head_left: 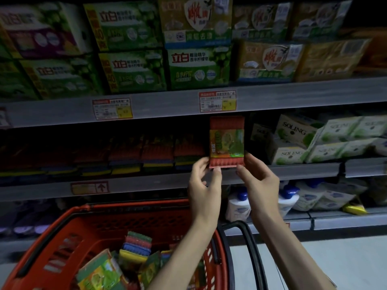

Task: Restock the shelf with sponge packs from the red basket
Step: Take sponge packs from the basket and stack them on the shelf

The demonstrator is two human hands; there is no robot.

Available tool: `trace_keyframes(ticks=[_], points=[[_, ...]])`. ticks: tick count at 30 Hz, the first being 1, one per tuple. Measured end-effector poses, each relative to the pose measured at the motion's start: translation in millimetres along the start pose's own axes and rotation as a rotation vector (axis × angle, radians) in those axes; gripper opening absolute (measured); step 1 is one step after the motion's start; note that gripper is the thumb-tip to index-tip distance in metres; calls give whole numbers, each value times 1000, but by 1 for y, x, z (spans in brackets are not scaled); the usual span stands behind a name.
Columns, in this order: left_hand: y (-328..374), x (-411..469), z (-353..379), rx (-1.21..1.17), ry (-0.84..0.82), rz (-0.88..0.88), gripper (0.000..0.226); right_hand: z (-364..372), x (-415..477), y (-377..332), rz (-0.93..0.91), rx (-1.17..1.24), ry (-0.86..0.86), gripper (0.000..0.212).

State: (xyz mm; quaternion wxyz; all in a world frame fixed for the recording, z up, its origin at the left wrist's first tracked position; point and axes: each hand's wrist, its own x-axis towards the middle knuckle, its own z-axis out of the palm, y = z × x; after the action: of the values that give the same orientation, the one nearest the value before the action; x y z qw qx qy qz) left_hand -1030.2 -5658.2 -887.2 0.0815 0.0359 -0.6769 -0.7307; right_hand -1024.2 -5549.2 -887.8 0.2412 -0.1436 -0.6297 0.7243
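I hold one sponge pack [227, 141] upright in front of the middle shelf [159, 182], red sponge with a green and yellow label. My left hand [204, 181] pinches its lower left corner and my right hand [255, 178] pinches its lower right corner. To its left, a dark row of sponge packs [134, 158] lies on that shelf. Below, the red basket [69, 237] holds several more sponge packs [134, 250], and my left forearm crosses over its right side.
Soap and detergent boxes [188, 65] fill the upper shelf. White SOLING boxes [318, 141] stand just right of the held pack. Blue-capped bottles [238, 204] sit on the lower shelf. The basket's black handle [251, 248] hangs at its right, over pale floor.
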Motion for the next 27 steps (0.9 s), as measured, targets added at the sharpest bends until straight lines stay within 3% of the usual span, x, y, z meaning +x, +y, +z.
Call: trace_keyframes(ticks=[7,19,27], points=[[0,4,4,9,6,-39,27,1,3,7,-5,-204,-98,48],[6,7,15,141,69,-62,43,4,5,-1,-17,-300,-139,47],[7,8,12,85,66,-75,34,5,6,-5,-16,-353,-150,60]])
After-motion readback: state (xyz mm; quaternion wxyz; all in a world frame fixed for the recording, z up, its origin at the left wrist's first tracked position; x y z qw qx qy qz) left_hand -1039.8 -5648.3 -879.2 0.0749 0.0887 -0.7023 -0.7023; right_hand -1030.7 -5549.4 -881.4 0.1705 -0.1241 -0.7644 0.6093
